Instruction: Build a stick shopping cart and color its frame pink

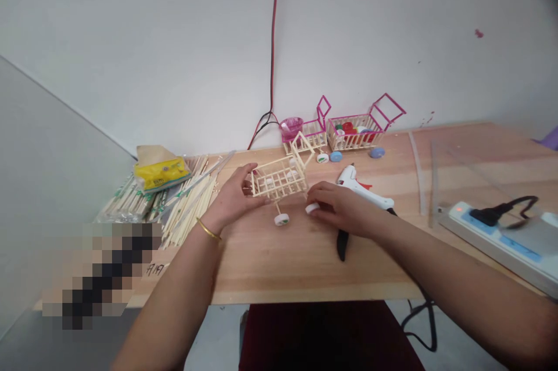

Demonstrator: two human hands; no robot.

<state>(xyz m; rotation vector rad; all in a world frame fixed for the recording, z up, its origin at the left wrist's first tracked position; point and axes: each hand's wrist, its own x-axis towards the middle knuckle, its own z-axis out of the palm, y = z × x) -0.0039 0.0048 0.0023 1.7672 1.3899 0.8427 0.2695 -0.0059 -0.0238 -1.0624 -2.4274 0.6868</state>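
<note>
A small cart built from thin wooden sticks [279, 179] is held over the table, tilted, with white bottle caps as wheels. My left hand [238, 193] grips its left end between thumb and fingers. At the cart's near right corner, my right hand [340, 208] has its fingers closed around a white bottle cap wheel [312, 208]. Another white cap wheel [282, 220] hangs on a stick at the near side. Behind my right hand lies a white glue gun [368, 193] with an orange-red trigger; its black part shows below the hand.
Two finished-looking stick carts with pink trim, one [355, 132] filled with coloured caps, stand against the wall. Loose wooden sticks [192, 208] and a yellow tissue pack [161, 173] are at left. A power strip [501, 237] with a black plug sits at right.
</note>
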